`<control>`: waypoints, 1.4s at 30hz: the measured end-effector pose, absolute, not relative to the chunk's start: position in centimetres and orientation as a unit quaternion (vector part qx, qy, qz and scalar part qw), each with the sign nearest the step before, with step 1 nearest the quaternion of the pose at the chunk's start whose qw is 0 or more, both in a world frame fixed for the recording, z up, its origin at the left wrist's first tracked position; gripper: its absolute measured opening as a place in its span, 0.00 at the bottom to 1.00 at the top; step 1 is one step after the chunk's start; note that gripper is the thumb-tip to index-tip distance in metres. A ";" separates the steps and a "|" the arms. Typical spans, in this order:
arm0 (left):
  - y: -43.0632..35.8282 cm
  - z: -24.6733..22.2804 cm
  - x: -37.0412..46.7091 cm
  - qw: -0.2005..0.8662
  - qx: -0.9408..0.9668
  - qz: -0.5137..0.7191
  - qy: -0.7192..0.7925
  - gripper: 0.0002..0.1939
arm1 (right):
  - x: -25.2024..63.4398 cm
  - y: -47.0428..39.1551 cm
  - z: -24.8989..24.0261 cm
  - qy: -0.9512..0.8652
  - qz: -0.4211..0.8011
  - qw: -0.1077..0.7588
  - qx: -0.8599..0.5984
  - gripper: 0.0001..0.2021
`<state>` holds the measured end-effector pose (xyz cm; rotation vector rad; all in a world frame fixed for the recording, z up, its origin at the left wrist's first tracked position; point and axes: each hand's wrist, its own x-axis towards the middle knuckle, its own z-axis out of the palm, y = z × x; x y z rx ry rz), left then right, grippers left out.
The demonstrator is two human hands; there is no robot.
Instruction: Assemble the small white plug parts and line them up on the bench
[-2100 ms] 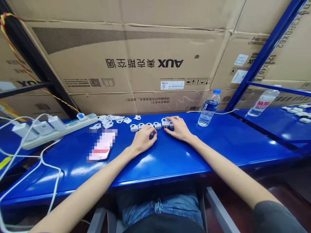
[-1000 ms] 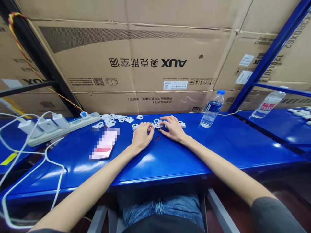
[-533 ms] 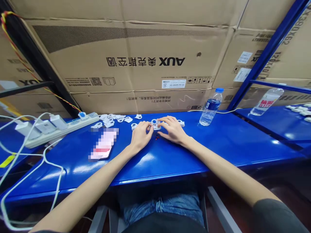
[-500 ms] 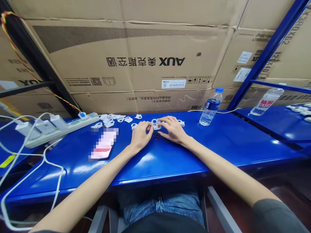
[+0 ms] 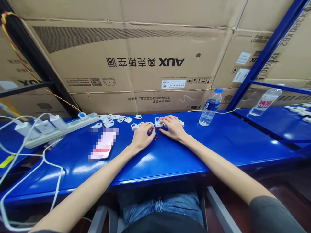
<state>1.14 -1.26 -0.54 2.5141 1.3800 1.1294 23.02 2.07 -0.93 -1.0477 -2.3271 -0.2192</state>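
On the blue table (image 5: 155,165), a white ring-shaped part (image 5: 158,122) stands upright between my hands. My right hand (image 5: 173,128) has its fingers around that part's right side. Just left of it, my left hand (image 5: 143,135) is curled, thumb and index fingertips close together; whatever they pinch is too small to make out. Another white part (image 5: 134,127) sits beyond my left hand, and one more (image 5: 182,123) shows past my right fingers. Small dark-red bits (image 5: 156,138) lie on the table between the hands.
A pile of white parts (image 5: 109,119) lies at the back left, with a phone (image 5: 103,145) before it. A power strip (image 5: 65,130) with white cables is at the left. A water bottle (image 5: 209,108) stands at the right, another bottle (image 5: 265,103) beyond the blue frame. Cardboard boxes (image 5: 145,42) rise behind.
The white ring part has moved slightly right with my right hand. My left fingers have come off it and now sit a little apart from it.
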 end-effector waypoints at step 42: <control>-0.1 -0.6 -1.3 -0.015 0.741 0.350 0.572 0.06 | 19.7 4.4 -1.5 -0.881 -0.025 0.281 -0.380 0.06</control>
